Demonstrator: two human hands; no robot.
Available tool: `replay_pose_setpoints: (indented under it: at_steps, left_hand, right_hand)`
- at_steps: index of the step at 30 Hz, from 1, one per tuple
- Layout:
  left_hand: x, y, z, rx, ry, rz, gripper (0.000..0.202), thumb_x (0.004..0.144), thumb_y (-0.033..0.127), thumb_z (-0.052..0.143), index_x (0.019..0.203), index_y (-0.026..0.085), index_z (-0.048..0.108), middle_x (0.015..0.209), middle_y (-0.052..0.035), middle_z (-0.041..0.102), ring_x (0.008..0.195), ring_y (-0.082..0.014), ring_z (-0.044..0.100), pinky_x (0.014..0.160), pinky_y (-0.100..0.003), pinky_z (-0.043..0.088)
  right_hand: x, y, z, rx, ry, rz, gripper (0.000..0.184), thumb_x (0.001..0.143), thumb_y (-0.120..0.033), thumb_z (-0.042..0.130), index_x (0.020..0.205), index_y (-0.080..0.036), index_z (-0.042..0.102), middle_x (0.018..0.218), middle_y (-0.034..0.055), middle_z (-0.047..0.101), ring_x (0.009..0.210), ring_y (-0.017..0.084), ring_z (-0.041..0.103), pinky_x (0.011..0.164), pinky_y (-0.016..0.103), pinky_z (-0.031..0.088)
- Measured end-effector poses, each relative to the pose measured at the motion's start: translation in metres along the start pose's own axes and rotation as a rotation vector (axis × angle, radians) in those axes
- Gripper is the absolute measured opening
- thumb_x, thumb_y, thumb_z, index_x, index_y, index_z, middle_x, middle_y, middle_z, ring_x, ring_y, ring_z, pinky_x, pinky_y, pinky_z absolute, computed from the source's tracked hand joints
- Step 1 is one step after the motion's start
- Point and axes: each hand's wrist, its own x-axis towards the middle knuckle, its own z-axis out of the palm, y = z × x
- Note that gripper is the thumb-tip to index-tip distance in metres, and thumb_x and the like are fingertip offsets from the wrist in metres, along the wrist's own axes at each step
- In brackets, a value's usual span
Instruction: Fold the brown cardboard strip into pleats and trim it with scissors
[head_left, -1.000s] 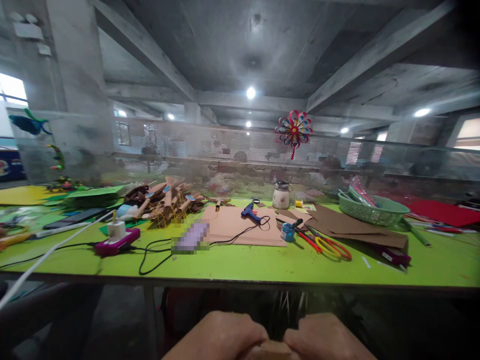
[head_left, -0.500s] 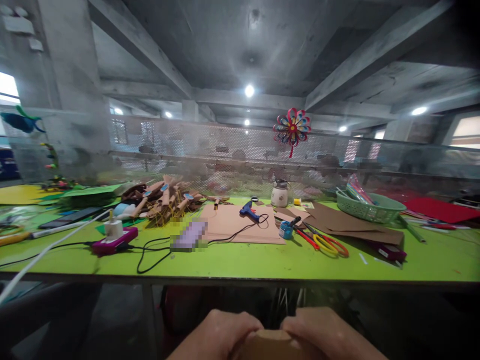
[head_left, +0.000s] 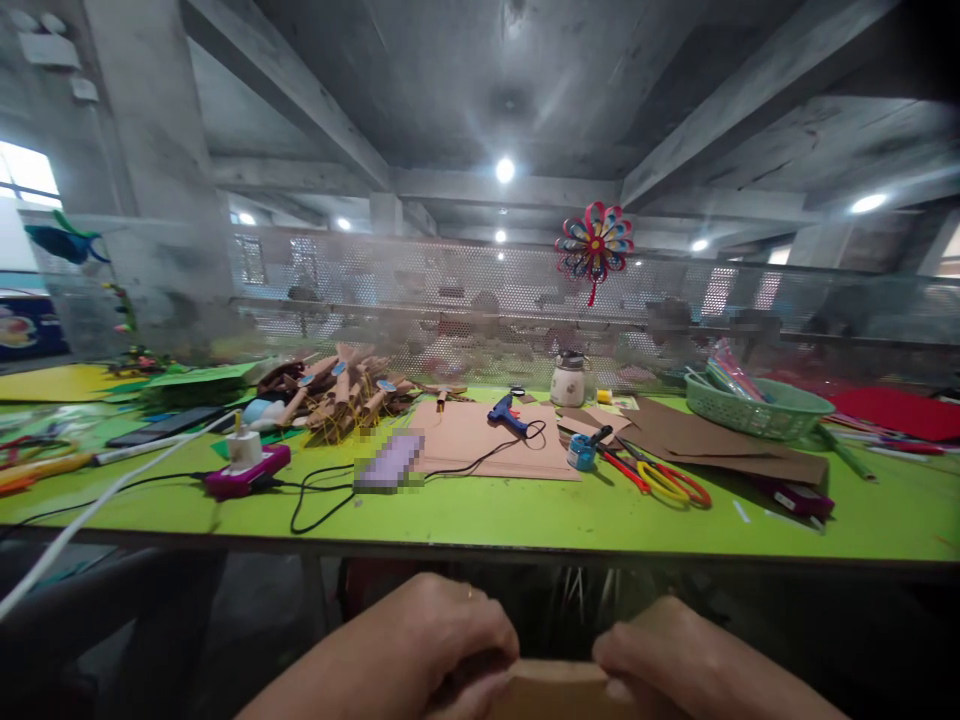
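Observation:
Below the table's front edge, a piece of brown cardboard (head_left: 559, 690) shows at the bottom of the view, its lower part cut off by the frame. My left hand (head_left: 442, 640) grips its left side with curled fingers, and a thin ring shows on one finger. On the opposite side my right hand (head_left: 667, 650) pinches the sheet between thumb and fingers. The top edge of the cardboard runs between the two hands, slightly bent.
On the green table (head_left: 480, 525) lie a blue glue gun (head_left: 511, 416) on cardboard sheets (head_left: 480, 455), scissors (head_left: 671, 482), a small blue jar (head_left: 581, 452), a purple power strip (head_left: 247, 474) with cables, rolled cardboard pieces (head_left: 341, 395) and a green basket (head_left: 757, 405).
My hands have moved apart and slightly up, and the cardboard's edge between them shows wider and flatter. The view has shifted slightly.

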Motion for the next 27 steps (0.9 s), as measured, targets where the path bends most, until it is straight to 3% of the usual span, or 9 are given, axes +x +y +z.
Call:
replay_pose_setpoints:
  at_steps: [2, 7, 11, 15, 17, 21, 24, 27]
  left_hand:
    - [0.012, -0.001, -0.002, 0.028, -0.016, 0.019, 0.015, 0.088, 0.018, 0.05, 0.095, 0.022, 0.062, 0.084, 0.0011, 0.067, 0.074, -0.0107, 0.059, 0.064, -0.016, 0.039]
    - [0.035, -0.013, 0.01, 0.075, -0.048, 0.048, 0.015, 0.088, 0.017, 0.048, 0.087, 0.019, 0.063, 0.074, 0.0, 0.067, 0.065, -0.011, 0.058, 0.057, -0.018, 0.036]
    - [0.039, -0.022, 0.024, 0.099, -0.035, 0.065, 0.015, 0.089, 0.016, 0.047, 0.086, 0.018, 0.061, 0.07, -0.0009, 0.065, 0.062, -0.0108, 0.057, 0.055, -0.018, 0.035]
    - [0.042, -0.016, 0.026, 0.121, -0.021, 0.105, 0.013, 0.089, 0.02, 0.048, 0.085, 0.018, 0.06, 0.07, -0.0014, 0.064, 0.062, -0.0112, 0.056, 0.058, -0.019, 0.037]
    - [0.045, -0.01, 0.024, 0.137, -0.007, 0.113, 0.013, 0.09, 0.02, 0.047, 0.084, 0.018, 0.059, 0.071, -0.0014, 0.065, 0.062, -0.0114, 0.056, 0.058, -0.019, 0.038]
    - [0.046, -0.004, 0.02, 0.177, -0.001, 0.099, 0.012, 0.088, 0.019, 0.048, 0.079, 0.019, 0.057, 0.071, -0.0015, 0.064, 0.063, -0.0127, 0.057, 0.057, -0.021, 0.036]
    - [0.042, -0.008, 0.023, 0.181, -0.016, 0.108, 0.016, 0.089, 0.019, 0.047, 0.075, 0.018, 0.055, 0.067, -0.0008, 0.061, 0.059, -0.0116, 0.054, 0.054, -0.021, 0.034]
    - [0.033, -0.016, 0.027, 0.23, -0.005, 0.162, 0.013, 0.089, 0.018, 0.047, 0.079, 0.018, 0.054, 0.064, 0.0008, 0.058, 0.056, -0.0111, 0.051, 0.051, -0.024, 0.03]
  right_hand:
    - [0.006, 0.001, -0.003, -0.009, 0.022, 0.035, 0.027, 0.096, -0.024, 0.038, 0.078, -0.02, 0.057, 0.061, -0.0001, 0.062, 0.052, 0.01, 0.055, 0.047, 0.019, 0.033]
    - [0.012, 0.015, 0.002, 0.043, -0.088, 0.131, 0.022, 0.096, -0.026, 0.04, 0.086, -0.02, 0.06, 0.072, 0.0006, 0.063, 0.061, 0.012, 0.057, 0.053, 0.019, 0.036]
    - [0.012, 0.023, 0.001, 0.08, -0.104, 0.139, 0.015, 0.091, -0.031, 0.051, 0.09, -0.02, 0.061, 0.08, 0.0016, 0.063, 0.072, 0.013, 0.057, 0.064, 0.02, 0.04]
    - [0.018, 0.019, 0.0, 0.085, -0.061, 0.119, 0.012, 0.084, -0.031, 0.062, 0.089, -0.02, 0.062, 0.086, 0.0023, 0.063, 0.08, 0.014, 0.057, 0.069, 0.022, 0.041]
    - [0.02, 0.018, 0.007, 0.039, -0.039, 0.1, 0.007, 0.084, -0.026, 0.062, 0.082, -0.02, 0.061, 0.078, 0.0001, 0.062, 0.073, 0.013, 0.056, 0.063, 0.021, 0.039]
    - [0.02, 0.028, 0.034, -0.069, 0.038, -0.005, 0.013, 0.086, -0.021, 0.055, 0.073, -0.019, 0.057, 0.065, -0.0033, 0.058, 0.058, 0.01, 0.051, 0.053, 0.023, 0.031]
    - [0.017, 0.035, 0.052, -0.118, 0.065, -0.088, 0.022, 0.087, -0.025, 0.052, 0.066, -0.019, 0.054, 0.059, -0.0034, 0.055, 0.051, 0.009, 0.046, 0.05, 0.024, 0.027]
    - [0.016, 0.033, 0.057, -0.129, 0.128, -0.147, 0.031, 0.091, -0.027, 0.046, 0.062, -0.019, 0.051, 0.052, -0.0028, 0.05, 0.046, 0.009, 0.041, 0.048, 0.025, 0.026]
